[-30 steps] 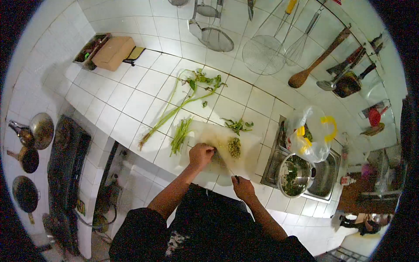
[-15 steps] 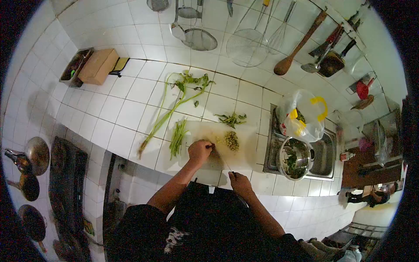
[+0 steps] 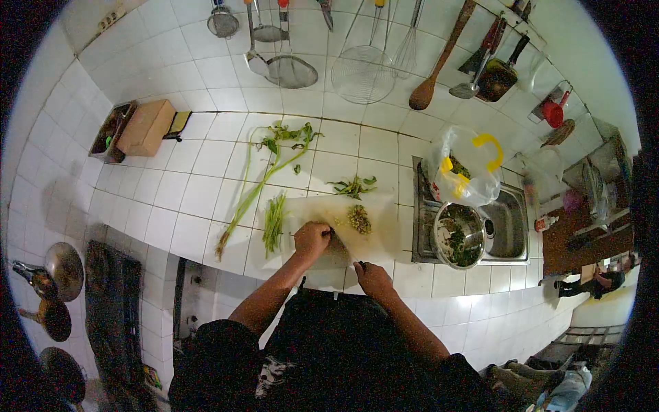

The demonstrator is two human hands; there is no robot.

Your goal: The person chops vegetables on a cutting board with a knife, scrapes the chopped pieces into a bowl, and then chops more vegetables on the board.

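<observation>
My right hand (image 3: pixel 374 277) is closed round the dark handle of a knife (image 3: pixel 350 255), at the near edge of a pale cutting board (image 3: pixel 386 237). The thin blade slants up and left toward my left hand (image 3: pixel 312 240). That hand is closed over the board, its fingertips pinched near the blade; what they hold is too small and dark to tell. A small heap of chopped pale-green pieces (image 3: pixel 359 219) lies right of the blade. Loose green leaves (image 3: pixel 354 186) sit at the board's far edge, and cut green stems (image 3: pixel 274 223) lie along its left side.
Long leafy stalks (image 3: pixel 264 175) lie on the white tiled counter (image 3: pixel 171 189). To the right, a metal bowl (image 3: pixel 439 248) of greens and a plastic bag (image 3: pixel 480 185) rest at the sink (image 3: pixel 525 226). Utensils, including a wooden spoon (image 3: pixel 422 95), hang behind. Another person (image 3: pixel 600 280) stands far right.
The camera view has shifted slightly, so the wall utensils appear farther left. Both hands stay at nearly the same places on the board, the right one still gripping the knife.
</observation>
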